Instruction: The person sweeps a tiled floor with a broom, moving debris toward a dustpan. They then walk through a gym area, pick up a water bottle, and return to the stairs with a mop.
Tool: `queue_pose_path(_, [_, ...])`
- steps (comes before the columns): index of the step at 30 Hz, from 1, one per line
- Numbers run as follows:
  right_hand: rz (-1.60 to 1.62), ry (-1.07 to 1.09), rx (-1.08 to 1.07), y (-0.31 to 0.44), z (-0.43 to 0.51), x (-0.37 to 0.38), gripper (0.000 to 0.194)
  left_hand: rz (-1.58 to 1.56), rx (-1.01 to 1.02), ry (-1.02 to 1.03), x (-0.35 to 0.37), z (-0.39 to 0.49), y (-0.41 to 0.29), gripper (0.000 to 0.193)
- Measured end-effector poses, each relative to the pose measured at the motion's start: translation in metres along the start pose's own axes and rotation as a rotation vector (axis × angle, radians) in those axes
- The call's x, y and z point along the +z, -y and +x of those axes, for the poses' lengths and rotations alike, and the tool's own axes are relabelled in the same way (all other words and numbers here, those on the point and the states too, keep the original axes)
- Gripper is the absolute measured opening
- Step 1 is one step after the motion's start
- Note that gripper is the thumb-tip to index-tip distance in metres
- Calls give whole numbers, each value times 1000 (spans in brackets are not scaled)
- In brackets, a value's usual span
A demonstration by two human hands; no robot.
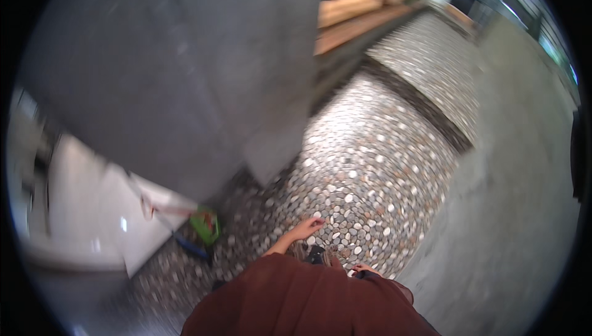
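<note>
My left hand (311,228) hangs in front of my dark red garment, over a floor of set pebbles (351,188). Its fingers are slightly curled, and nothing shows in it. Lower and to the right, my right hand (364,269) is at the garment's edge, partly hidden by something dark at the wrist. Whether it holds anything cannot be told. Part of a patterned garment and something black show between the hands, below the left one.
A large grey wall or panel (185,68) fills the upper left. Beneath it at left are a green dustpan-like object (205,226), a blue-ended broom-like tool (190,246) and a white panel (152,225). A dark strip (416,100) crosses the pebbles. Smooth concrete (499,188) lies right; wooden shelves (360,12) stand ahead.
</note>
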State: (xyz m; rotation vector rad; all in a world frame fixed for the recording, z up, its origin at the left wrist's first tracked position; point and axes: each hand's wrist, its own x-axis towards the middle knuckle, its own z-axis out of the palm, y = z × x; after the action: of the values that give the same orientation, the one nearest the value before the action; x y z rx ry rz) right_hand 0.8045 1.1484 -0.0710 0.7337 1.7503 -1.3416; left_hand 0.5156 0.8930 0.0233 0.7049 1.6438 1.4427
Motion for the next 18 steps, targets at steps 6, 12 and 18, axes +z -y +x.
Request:
queue_pose_path(6, [-466,168,-20,75,55,-95,29,-21,-143,-505,46,-82,29,27])
queue_pose_path(12, [-799,277,-205,214,104,-83,30,-50,-1083,-1332,165,-339,174,19])
queue_pose_path(18, [-1010,336,-267,320,160,73,29,-588,-1202,-1716,329,-494,253,45])
